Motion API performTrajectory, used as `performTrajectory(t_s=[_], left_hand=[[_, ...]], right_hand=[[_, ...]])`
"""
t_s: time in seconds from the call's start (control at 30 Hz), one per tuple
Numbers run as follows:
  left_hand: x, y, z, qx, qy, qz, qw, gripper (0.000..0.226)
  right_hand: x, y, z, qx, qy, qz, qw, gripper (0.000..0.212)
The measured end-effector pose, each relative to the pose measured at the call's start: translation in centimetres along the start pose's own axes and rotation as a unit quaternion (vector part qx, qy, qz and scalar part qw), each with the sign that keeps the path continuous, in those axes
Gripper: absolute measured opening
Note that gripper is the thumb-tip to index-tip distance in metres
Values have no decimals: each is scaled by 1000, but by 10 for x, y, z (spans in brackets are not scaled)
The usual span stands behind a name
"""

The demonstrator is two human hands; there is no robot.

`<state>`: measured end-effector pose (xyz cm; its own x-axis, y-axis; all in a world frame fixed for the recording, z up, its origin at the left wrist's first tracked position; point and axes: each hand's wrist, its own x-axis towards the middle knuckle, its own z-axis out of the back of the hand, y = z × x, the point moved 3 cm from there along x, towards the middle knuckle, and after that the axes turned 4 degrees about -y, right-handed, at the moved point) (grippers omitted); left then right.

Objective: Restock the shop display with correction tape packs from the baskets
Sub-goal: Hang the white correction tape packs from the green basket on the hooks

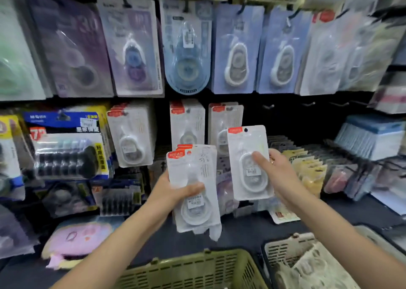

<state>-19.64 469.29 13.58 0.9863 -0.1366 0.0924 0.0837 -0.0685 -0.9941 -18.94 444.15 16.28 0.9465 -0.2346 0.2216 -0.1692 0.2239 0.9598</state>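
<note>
Mid-restock: our left hand (175, 192) grips a stack of clear red-labelled correction tape packs (193, 185); our right hand (279, 174) pinches one single pack (249, 163). Next, we judge: thread its hole onto a bare black hook (269, 106).

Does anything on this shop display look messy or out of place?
Mostly tidy. A pink pack lies flat on the counter at lower left instead of hanging. Several hooks right of the white correction tape packs are bare. The hanging packs look tilted, perhaps only from the wide lens.

Dark counter (241, 233) under two baskets (197, 269)
</note>
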Motion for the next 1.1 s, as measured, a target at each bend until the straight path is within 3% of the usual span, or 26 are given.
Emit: performTrajectory(t_s=[0.23,0.43,0.83,1.03,1.1], left_hand=[[15,-9,17,-51,-48,-19,997,62],[23,-8,23,-67,-40,-23,997,61],[33,-13,19,-79,-38,-31,996,69],[30,-13,15,-76,-44,-12,996,63],[28,-13,14,-79,-45,-9,996,64]], right_hand=[[50,30,-24,-17,-15,46,999,23],[59,23,-32,-13,-11,38,999,29],[66,22,-39,-21,-50,34,998,19],[87,8,-58,-82,-52,15,995,34],[89,6,-62,-139,-100,15,985,44]])
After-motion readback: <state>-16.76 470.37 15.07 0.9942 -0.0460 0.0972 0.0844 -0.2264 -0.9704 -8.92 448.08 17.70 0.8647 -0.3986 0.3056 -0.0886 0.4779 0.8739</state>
